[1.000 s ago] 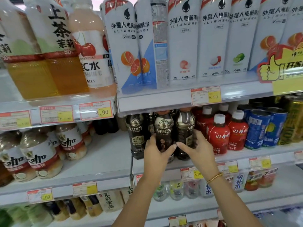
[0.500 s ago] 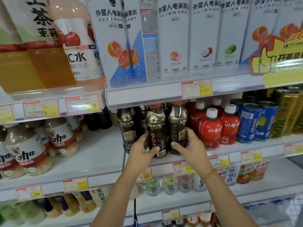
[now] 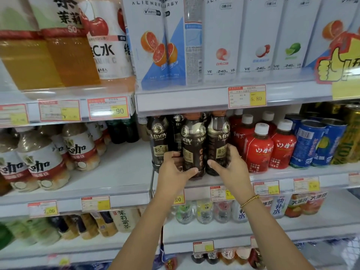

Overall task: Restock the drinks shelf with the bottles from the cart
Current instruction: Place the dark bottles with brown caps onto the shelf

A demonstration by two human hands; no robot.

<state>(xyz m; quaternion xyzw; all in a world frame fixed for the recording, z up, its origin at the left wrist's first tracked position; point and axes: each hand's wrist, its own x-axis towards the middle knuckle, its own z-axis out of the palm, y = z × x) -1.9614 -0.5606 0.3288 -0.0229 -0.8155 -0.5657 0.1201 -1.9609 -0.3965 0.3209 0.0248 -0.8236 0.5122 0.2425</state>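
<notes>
Three dark coffee bottles with brown caps stand at the front of the middle shelf [image 3: 214, 181]. My left hand [image 3: 175, 172] grips the lower part of the middle coffee bottle [image 3: 193, 143], thumb across its front. My right hand [image 3: 229, 166] grips the right coffee bottle [image 3: 218, 137] low on its side. The left coffee bottle [image 3: 158, 141] stands beside them, just behind my left fingers. More dark bottles show behind this row. The cart is out of view.
Red bottles with white caps [image 3: 259, 149] stand close to the right, then blue cans [image 3: 307, 143]. White carton packs [image 3: 222, 39] fill the shelf above. Milk-tea bottles [image 3: 42, 162] sit on the left shelf. A shelf divider post [image 3: 151, 184] runs down by my left wrist.
The view has come closer to the shelf. Both hands stay on the same two coffee bottles, which have shifted slightly forward toward the shelf edge.
</notes>
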